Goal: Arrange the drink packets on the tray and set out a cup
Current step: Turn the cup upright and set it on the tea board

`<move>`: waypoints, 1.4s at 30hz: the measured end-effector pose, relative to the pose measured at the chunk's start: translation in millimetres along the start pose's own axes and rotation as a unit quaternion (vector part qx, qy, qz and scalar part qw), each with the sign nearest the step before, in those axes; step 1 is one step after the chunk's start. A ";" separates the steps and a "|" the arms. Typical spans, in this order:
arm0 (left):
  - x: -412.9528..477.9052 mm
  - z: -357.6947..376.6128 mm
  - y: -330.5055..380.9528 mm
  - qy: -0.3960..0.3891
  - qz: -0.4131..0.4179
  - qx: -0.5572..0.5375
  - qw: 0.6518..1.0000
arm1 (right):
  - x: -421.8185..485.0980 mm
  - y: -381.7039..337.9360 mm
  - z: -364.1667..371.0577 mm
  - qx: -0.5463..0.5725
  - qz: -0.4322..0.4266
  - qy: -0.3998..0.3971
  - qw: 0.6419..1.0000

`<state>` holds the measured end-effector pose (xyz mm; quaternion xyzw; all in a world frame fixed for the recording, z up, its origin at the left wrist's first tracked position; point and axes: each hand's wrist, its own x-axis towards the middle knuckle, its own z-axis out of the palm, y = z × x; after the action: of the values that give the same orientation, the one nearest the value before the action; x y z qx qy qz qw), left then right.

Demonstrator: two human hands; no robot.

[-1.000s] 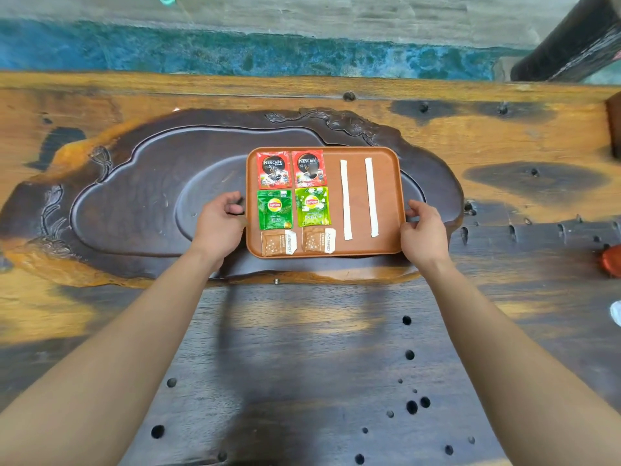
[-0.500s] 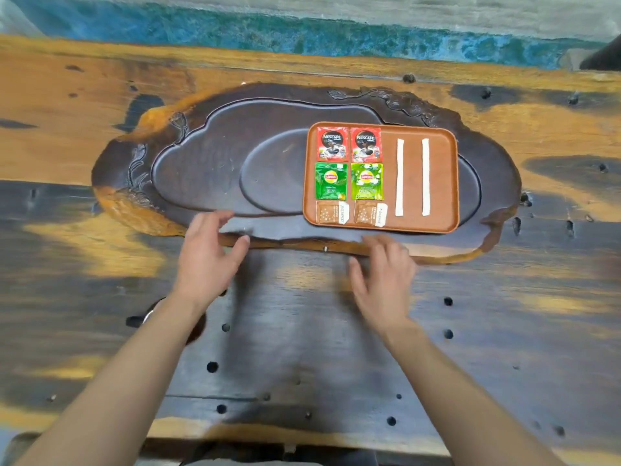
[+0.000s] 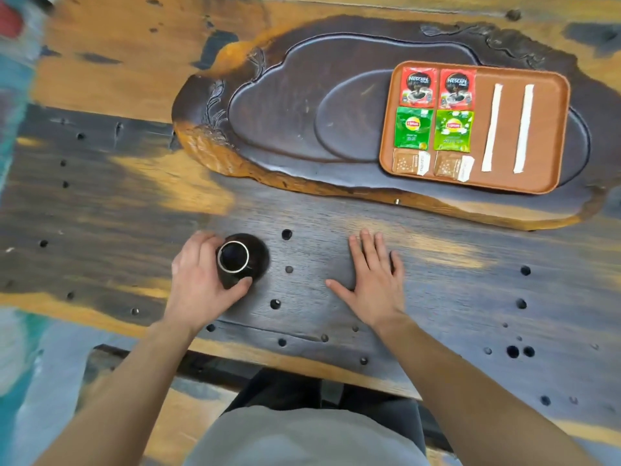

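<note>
Left hand (image 3: pixel 201 284) is wrapped around the dark cup (image 3: pixel 233 260) on the bench (image 3: pixel 470 264), right hand (image 3: pixel 376 280) flat and empty beside it. Tray (image 3: pixel 557 136) with the packets (image 3: pixel 433 119) sits up and right of the cup, so the right hand's nearer to it.

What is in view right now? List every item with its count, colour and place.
Orange tray: 1, orange-brown, on the carved slab's right part.
Nescafe packets: 2, red, tray's far left, side by side.
Lipton packets: 2, green, directly nearer than the red ones.
Small packets: 2, brown with white ends, tray's near left edge.
Stick sachets: 2, white, tray's right half, parallel.
Carved slab: 1, dark wood, far side of the table.
Table: 1, dark and yellow wood with holes.
Cup: 1, dark with pale rim, upright on the table near left.
Left hand: wrapped around the cup.
Right hand: open, flat on the table.
</note>
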<state>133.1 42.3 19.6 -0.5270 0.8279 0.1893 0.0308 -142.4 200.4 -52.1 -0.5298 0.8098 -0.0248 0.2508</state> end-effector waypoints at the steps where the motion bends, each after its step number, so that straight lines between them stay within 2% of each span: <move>1: -1.2 3.6 -2.9 -0.009 0.006 -0.002 1.000 | 0.5 -0.1 1.8 -0.009 0.001 -0.003 1.000; 4: -2.9 14.5 -7.6 -0.028 0.013 -0.018 0.999 | 0.2 -1.2 5.3 -0.033 0.004 0.003 0.999; 17: 7.6 31.7 -16.4 0.003 0.034 -0.015 0.999 | 2.2 -1.3 9.3 -0.049 0.009 0.013 0.999; 23: 5.8 33.3 15.8 0.026 -0.031 -0.133 0.990 | 2.7 -0.7 11.1 -0.050 0.012 0.011 0.999; 26: 11.4 31.1 31.2 -0.020 -0.074 -0.250 0.965 | 2.9 -0.5 11.6 -0.043 0.012 0.016 0.999; 29: 21.6 27.6 46.0 -0.106 -0.131 -0.390 0.905 | 2.6 0.1 11.8 -0.040 0.014 0.016 0.999; 34: 46.7 27.6 60.7 -0.231 -0.182 -0.438 0.850 | 3.9 0.3 12.2 -0.038 0.016 0.016 0.999; 38: 64.4 25.1 72.3 -0.276 -0.184 -0.404 0.853 | 4.4 0.2 11.4 -0.035 0.015 0.014 0.999; 40: 73.4 22.6 76.0 -0.264 -0.195 -0.400 0.856 | 4.2 0.3 11.0 -0.033 0.015 0.012 0.999; 42: 80.7 20.8 76.7 -0.229 -0.201 -0.376 0.875 | 3.5 0.5 10.9 -0.031 0.015 0.011 0.999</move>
<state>26.4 8.6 1.7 -0.5960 0.5404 0.5913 0.0568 -139.2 200.0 -63.1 -0.5247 0.8209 -0.0017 0.2253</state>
